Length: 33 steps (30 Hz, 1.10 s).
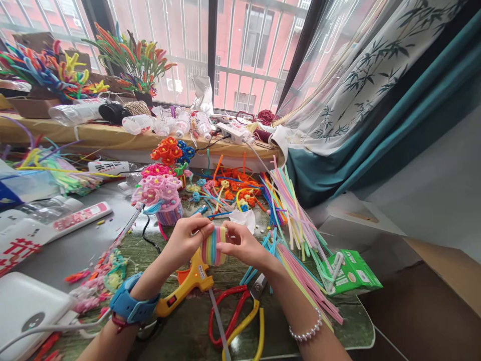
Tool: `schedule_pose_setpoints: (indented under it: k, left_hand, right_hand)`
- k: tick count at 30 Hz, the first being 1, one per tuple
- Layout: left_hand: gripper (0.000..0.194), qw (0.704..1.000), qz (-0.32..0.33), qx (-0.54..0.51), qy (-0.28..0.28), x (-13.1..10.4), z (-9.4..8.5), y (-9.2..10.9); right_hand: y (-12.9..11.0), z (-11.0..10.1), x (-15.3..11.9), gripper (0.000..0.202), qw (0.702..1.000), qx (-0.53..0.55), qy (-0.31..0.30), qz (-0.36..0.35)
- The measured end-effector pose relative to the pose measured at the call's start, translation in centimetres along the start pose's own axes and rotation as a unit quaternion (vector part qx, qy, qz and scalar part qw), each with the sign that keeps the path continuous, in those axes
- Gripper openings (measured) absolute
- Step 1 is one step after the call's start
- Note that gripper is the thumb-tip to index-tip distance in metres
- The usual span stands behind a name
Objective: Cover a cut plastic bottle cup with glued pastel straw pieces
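A small striped pipe-cleaner cylinder (214, 246), in pink, yellow and blue bands, is held up between both hands over the table. My left hand (190, 238), below a blue watch, pinches its upper left edge. On the right side, the fingers of my right hand (242, 244) are closed around it. Just beneath lies a yellow hot glue gun (188, 286) with a glue stick (220, 321) poking out of its back. Red and yellow-handled scissors (236, 313) rest by my right forearm. Behind my left hand stands a pot of pipe-cleaner flowers (169, 210).
Pastel pipe cleaners (296, 220) fan out on the right near a green packet (355, 271). Orange pipe-cleaner pieces (240, 183) lie at the back. A white device (32, 316) with a cable sits front left. Plastic bottles (78, 113) and a power strip (230, 133) line the windowsill.
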<state>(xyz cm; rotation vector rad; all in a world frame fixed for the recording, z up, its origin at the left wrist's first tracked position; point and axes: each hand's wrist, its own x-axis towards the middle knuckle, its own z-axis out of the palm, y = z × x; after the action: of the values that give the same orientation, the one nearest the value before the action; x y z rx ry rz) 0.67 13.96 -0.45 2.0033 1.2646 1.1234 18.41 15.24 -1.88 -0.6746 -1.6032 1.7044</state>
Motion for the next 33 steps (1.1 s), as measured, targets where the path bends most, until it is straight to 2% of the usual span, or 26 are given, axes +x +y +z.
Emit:
schedule_pose_setpoints:
  k: [5,10,17,31,33]
  left_hand:
    - [0.037,1.0,0.014,0.02,0.014,-0.2,0.1,0.5]
    - [0.033,0.999,0.024,0.033,0.029,-0.3,0.1,0.8]
    - [0.031,0.998,0.02,0.038,0.049,-0.4,0.0,0.9]
    - [0.034,0.999,-0.003,0.014,0.046,-0.3,-0.5,0.7]
    - [0.035,0.999,-0.005,0.007,0.039,-0.2,-0.6,0.7]
  right_hand:
    - [0.5,-0.3,-0.1,0.035,0.999,-0.025,0.02,-0.012]
    - [0.4,-0.1,-0.3,0.02,0.992,-0.108,0.056,-0.036]
    - [-0.1,0.4,-0.6,0.026,0.971,-0.216,0.073,-0.073]
    - [-0.2,0.4,-0.8,0.052,0.948,-0.287,0.052,-0.128]
    - [0.0,0.1,-0.8,0.059,0.953,-0.272,0.04,-0.128]
